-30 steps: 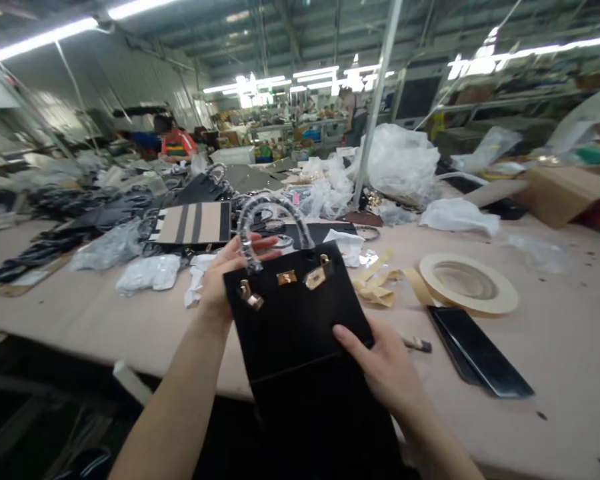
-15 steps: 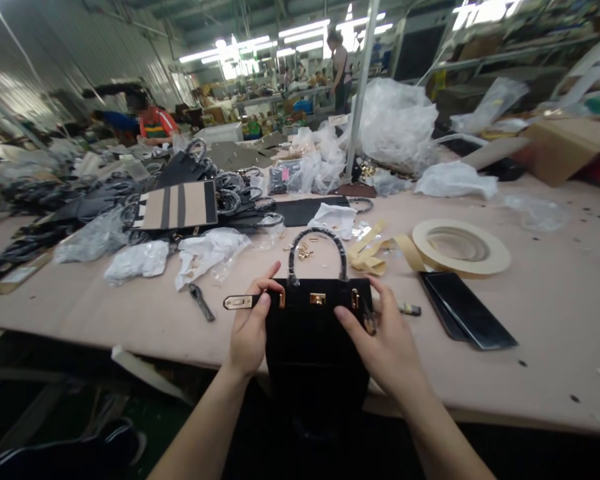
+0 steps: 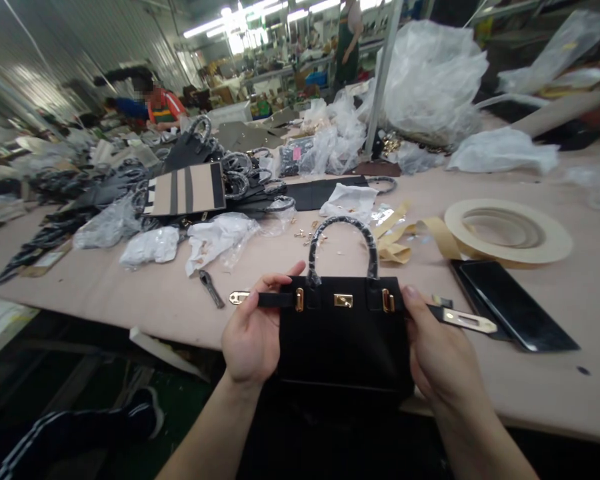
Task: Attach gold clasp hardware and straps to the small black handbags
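Observation:
A small black handbag is held upright at the table's front edge, its front panel facing me. A gold turn-lock sits at the top middle, with gold loops on both sides. The arched handle is wrapped in clear film. My left hand grips the left side, thumb on the strap that sticks out left with a gold plate at its end. Gripping the right side is my right hand. Past its fingers, the other strap's gold plate points right.
Black phone and tape roll lie to the right. Left of the bag is a small dark tool. Gold fittings, a plastic-wrapped bundle and a striped bag lie behind. One person sits far left; another stands farther back.
The right strap's gold plate now shows extended out to the right. My right hand has shifted to the bag's side edge. The view has tilted down, and the bag appears larger and farther right.

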The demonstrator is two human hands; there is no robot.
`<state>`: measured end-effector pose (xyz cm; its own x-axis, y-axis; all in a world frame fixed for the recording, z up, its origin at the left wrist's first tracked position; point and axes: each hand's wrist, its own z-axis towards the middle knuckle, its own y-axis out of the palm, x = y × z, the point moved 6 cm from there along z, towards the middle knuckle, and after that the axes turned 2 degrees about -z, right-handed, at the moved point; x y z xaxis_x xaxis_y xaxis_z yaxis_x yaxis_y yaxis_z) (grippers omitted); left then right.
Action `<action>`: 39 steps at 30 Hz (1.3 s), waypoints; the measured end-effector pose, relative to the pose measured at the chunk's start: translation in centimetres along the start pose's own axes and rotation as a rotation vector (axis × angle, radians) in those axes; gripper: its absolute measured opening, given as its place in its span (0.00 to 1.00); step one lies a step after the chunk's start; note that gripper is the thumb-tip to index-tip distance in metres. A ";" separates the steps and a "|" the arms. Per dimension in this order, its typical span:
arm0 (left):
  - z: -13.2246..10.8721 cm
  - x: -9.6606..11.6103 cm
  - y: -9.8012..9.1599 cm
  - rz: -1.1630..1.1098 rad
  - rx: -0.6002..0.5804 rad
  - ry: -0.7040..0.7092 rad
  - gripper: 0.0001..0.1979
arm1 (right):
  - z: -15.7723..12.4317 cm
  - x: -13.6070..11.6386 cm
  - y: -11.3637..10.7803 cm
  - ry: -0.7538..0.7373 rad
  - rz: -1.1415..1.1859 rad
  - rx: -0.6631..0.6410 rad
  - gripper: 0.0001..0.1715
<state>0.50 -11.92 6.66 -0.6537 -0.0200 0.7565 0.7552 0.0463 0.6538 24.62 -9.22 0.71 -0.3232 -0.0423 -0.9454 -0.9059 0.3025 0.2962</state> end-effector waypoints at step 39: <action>3.0 -0.6 -5.7 0.200 0.263 0.125 0.21 | -0.7 1.9 2.1 0.244 0.258 -0.133 0.18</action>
<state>-3.54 -9.15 2.47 -0.4708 -0.1055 0.8759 0.8189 0.3172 0.4783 21.95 -9.36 -0.33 -0.5864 -0.2116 -0.7819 -0.8087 0.2072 0.5505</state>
